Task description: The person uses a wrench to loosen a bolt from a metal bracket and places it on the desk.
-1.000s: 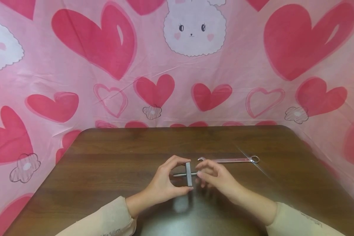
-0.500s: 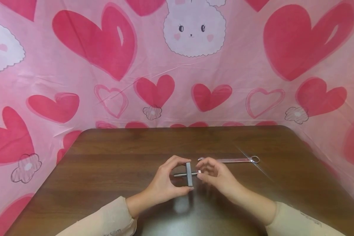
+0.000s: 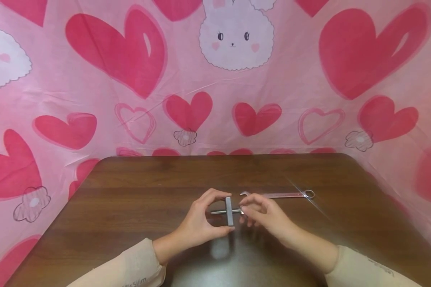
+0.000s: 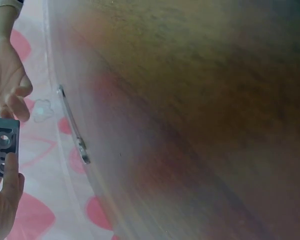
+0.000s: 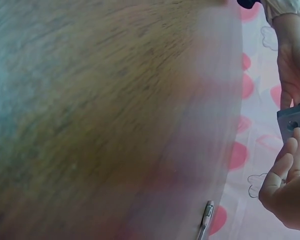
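In the head view my left hand (image 3: 201,221) grips a grey metal plate (image 3: 229,211) on edge above the table, thumb below and fingers above. A bolt (image 3: 218,212) passes through the plate, its plain end pointing left into the hollow of that hand. On the right side my right hand (image 3: 271,217) pinches the bolt's head with thumb and fingertips, which partly cover it. Several openings show on the plate (image 4: 12,129) in the left wrist view. A hole is also visible on its other face (image 5: 290,116) in the right wrist view.
Behind my right hand a combination wrench (image 3: 283,195) lies on the brown wooden table (image 3: 147,175), its ring end to the right. A pink curtain (image 3: 215,83) with hearts hangs behind the table's far edge.
Half a second ago the right fingers were spread a little and the bolt's head showed more; now they close around it. The left hand and plate stay almost still.
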Demonstrator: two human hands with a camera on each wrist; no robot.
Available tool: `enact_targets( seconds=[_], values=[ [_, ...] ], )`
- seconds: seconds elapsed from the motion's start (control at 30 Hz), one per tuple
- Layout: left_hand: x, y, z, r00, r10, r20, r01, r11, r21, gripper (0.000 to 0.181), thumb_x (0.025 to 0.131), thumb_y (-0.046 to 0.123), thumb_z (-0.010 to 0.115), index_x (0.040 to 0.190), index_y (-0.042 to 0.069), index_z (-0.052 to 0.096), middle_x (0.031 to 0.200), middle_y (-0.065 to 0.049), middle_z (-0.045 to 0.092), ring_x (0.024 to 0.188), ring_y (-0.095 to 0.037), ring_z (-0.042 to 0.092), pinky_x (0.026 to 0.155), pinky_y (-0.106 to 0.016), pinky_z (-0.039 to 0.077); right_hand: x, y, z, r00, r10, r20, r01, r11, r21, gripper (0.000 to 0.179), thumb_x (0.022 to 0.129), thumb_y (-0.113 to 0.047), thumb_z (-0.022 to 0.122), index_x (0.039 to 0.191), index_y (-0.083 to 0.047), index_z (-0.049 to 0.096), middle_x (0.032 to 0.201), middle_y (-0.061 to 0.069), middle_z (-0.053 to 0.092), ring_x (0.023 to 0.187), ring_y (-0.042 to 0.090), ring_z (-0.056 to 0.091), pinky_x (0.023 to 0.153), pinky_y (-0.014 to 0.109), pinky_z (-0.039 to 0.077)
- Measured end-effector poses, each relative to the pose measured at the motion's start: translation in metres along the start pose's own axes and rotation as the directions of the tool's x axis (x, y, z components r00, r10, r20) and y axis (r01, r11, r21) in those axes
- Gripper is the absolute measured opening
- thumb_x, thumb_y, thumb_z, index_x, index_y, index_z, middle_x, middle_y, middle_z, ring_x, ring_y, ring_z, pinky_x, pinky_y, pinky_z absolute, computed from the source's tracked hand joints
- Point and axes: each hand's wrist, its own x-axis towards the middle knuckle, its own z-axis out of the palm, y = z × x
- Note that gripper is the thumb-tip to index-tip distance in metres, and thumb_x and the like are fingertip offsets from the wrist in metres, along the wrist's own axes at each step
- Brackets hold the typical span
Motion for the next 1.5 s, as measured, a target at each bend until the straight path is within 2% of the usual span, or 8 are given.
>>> enact_targets(
  seconds=[0.33,0.53,0.63,0.7,0.87,1.17,1.33,1.5],
  values=[
    [-0.0002,0.0000,0.0015,1.000,-0.024,0.015,0.025,0.999,-0.029,0.067,0.068,0.007,0.090,0.127,0.016,0.060,0.117,-0.007,0.062,0.110,-0.017,0.062,0.081,-0.034,0.063,0.0011,-0.0027,0.0057,0.998,0.024,-0.062,-0.021,0.999,0.050,0.035,0.101,-0.021,0.057,0.114,0.012,0.055,0.073,-0.001,0.067,0.067,0.010,0.060,0.059,0.024,0.050],
    [-0.0006,-0.0009,0.0011,0.999,-0.049,0.008,0.049,0.997,-0.063,0.068,0.067,0.004,0.090,0.127,0.016,0.060,0.118,-0.007,0.061,0.112,-0.022,0.062,0.079,-0.041,0.063,-0.0014,-0.0014,0.0066,0.993,-0.048,-0.106,0.050,0.999,0.018,0.031,0.092,-0.009,0.068,0.114,0.009,0.056,0.099,0.016,0.069,0.080,0.012,0.063,0.070,0.025,0.054],
    [-0.0004,-0.0021,0.0005,0.999,-0.046,0.001,0.046,0.998,-0.047,0.068,0.067,0.005,0.090,0.127,0.017,0.060,0.118,-0.008,0.061,0.112,-0.021,0.062,0.080,-0.038,0.063,-0.0021,0.0000,0.0063,0.992,-0.077,-0.099,0.076,0.997,-0.015,0.032,0.089,-0.005,0.070,0.115,0.008,0.057,0.109,0.022,0.065,0.082,0.012,0.062,0.074,0.024,0.055],
    [-0.0003,-0.0029,0.0001,1.000,-0.027,-0.001,0.027,1.000,-0.005,0.068,0.067,0.007,0.090,0.127,0.017,0.060,0.117,-0.006,0.062,0.113,-0.019,0.062,0.085,-0.034,0.062,-0.0018,0.0003,0.0055,0.994,-0.054,-0.090,0.053,0.998,-0.016,0.034,0.090,-0.008,0.070,0.117,0.007,0.056,0.111,0.021,0.064,0.083,0.015,0.063,0.074,0.026,0.055],
    [-0.0002,-0.0036,-0.0006,1.000,0.010,-0.003,-0.010,0.998,0.068,0.067,0.067,0.012,0.091,0.127,0.018,0.061,0.116,-0.005,0.064,0.113,-0.017,0.062,0.094,-0.032,0.058,0.0007,0.0005,0.0029,0.998,0.029,-0.060,-0.030,1.000,-0.004,0.037,0.096,-0.021,0.064,0.121,0.005,0.056,0.103,0.013,0.067,0.080,0.019,0.061,0.066,0.030,0.053],
    [-0.0003,-0.0048,0.0003,1.000,0.023,-0.011,-0.022,0.996,0.085,0.067,0.067,0.012,0.091,0.127,0.018,0.061,0.116,0.000,0.065,0.112,-0.014,0.062,0.097,-0.033,0.056,0.0024,-0.0006,0.0042,0.999,0.015,-0.029,-0.014,0.999,0.035,0.037,0.100,-0.022,0.058,0.117,0.010,0.054,0.077,0.000,0.070,0.069,0.011,0.059,0.061,0.025,0.050],
    [0.0002,-0.0045,0.0005,1.000,0.017,-0.015,-0.016,0.997,0.078,0.068,0.066,0.011,0.091,0.127,0.017,0.061,0.116,-0.001,0.064,0.114,-0.015,0.062,0.097,-0.034,0.057,0.0016,-0.0004,0.0058,0.998,-0.020,-0.066,0.021,1.000,0.017,0.035,0.096,-0.013,0.064,0.118,0.010,0.053,0.097,0.020,0.070,0.076,0.013,0.061,0.067,0.026,0.054],
    [-0.0001,-0.0034,-0.0007,1.000,-0.017,-0.019,0.018,0.998,0.066,0.069,0.066,0.010,0.091,0.127,0.018,0.060,0.118,-0.001,0.063,0.115,-0.016,0.060,0.095,-0.036,0.058,0.0012,0.0014,0.0074,0.991,-0.104,-0.081,0.104,0.995,-0.004,0.036,0.088,-0.002,0.068,0.119,0.010,0.053,0.123,0.037,0.057,0.083,0.010,0.061,0.074,0.022,0.055]
  ],
)
